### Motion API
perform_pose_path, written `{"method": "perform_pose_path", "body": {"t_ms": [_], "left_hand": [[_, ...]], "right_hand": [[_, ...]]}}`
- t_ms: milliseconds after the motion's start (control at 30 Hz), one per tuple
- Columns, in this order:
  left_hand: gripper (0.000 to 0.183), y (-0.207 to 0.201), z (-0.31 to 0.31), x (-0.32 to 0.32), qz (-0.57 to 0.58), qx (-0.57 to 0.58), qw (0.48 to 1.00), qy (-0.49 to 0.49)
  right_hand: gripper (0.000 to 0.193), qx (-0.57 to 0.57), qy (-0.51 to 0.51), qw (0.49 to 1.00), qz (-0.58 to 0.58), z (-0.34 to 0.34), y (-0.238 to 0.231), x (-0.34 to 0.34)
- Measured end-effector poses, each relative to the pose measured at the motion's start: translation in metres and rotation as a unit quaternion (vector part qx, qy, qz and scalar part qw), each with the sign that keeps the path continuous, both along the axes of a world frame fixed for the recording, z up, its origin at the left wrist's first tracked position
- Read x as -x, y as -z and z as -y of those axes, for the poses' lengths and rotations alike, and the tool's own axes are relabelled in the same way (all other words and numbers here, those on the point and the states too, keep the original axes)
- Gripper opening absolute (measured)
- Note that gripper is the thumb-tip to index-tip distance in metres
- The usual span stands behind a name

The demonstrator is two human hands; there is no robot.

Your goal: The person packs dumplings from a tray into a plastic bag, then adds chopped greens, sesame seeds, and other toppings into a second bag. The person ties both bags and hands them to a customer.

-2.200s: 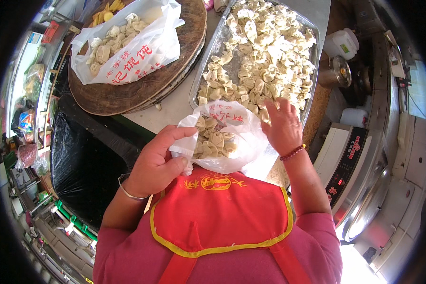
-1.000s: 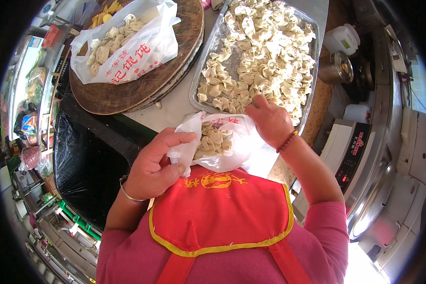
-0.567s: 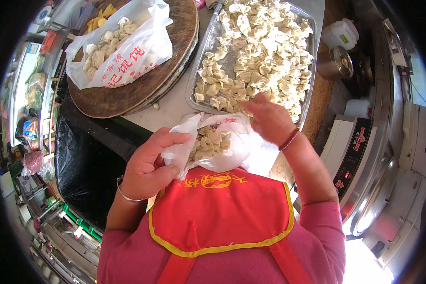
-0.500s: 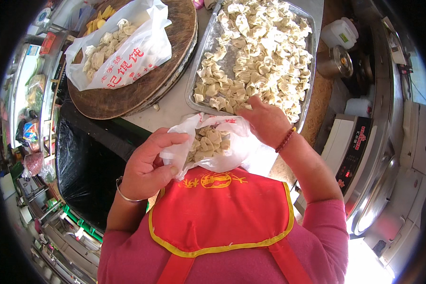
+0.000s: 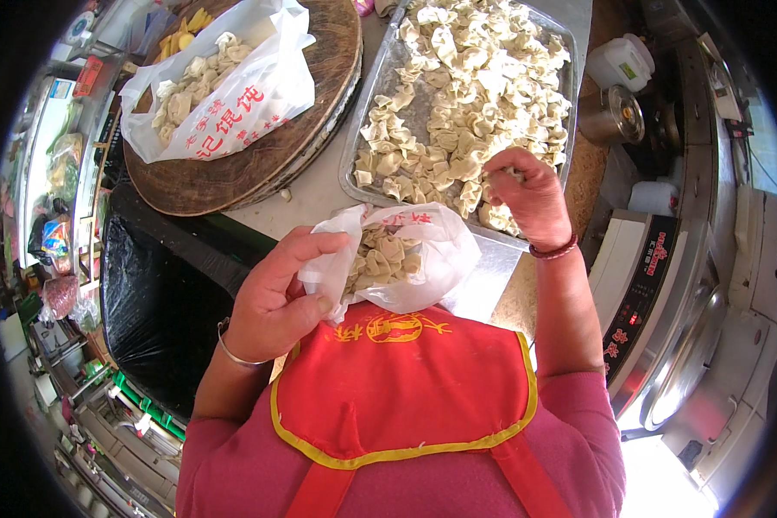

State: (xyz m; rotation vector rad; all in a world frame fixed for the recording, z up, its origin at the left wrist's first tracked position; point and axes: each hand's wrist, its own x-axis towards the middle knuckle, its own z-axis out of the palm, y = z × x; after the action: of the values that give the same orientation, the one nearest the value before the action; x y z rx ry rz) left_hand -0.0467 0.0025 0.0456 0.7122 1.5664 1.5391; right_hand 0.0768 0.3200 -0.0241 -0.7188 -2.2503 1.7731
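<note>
**Dumplings, bag and tray: positions at the hands**

Between the fingers and thumb of the left hand sits the gathered rim of a white bag. Fingers curled and pressed together on the plastic, thumb on top, holding the mouth open. Bag hangs just to the right of those fingers, against the top of a red apron. Bag part-filled with pale folded dumplings.

Under the fingertips of the right hand: near edge of a metal tray. Fingers bent and bunched downward on the loose dumplings there; they seem to pinch one or two, though the grip is hidden beneath the knuckles. Red bead bracelet on that wrist; thin metal bangle on the left wrist.

Beyond the right fingers: tray heaped with dumplings, thinner at the near-left corner where bare metal shows. The bag's mouth lies just left of and below those fingers, near but not touching.

Beyond the left fingers, well apart: round wooden board carrying a second white bag, also holding dumplings, printed in red.

Left of the left hand: black bin liner.

Right of the right hand: white appliance, small metal pot, white jug.
</note>
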Motion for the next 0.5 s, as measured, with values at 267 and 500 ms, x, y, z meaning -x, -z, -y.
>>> {"method": "perform_pose_path", "body": {"t_ms": [267, 500], "left_hand": [[0.052, 0.001, -0.004, 0.000, -0.009, -0.009, 1.000, 0.013], [0.053, 0.002, -0.005, -0.002, 0.055, -0.013, 0.998, -0.037]], "right_hand": [[0.034, -0.422, -0.113, 0.863, 0.254, 0.016, 0.020, 0.025], [0.025, 0.179, 0.084, 0.975, 0.098, 0.024, -0.038, 0.012]]}}
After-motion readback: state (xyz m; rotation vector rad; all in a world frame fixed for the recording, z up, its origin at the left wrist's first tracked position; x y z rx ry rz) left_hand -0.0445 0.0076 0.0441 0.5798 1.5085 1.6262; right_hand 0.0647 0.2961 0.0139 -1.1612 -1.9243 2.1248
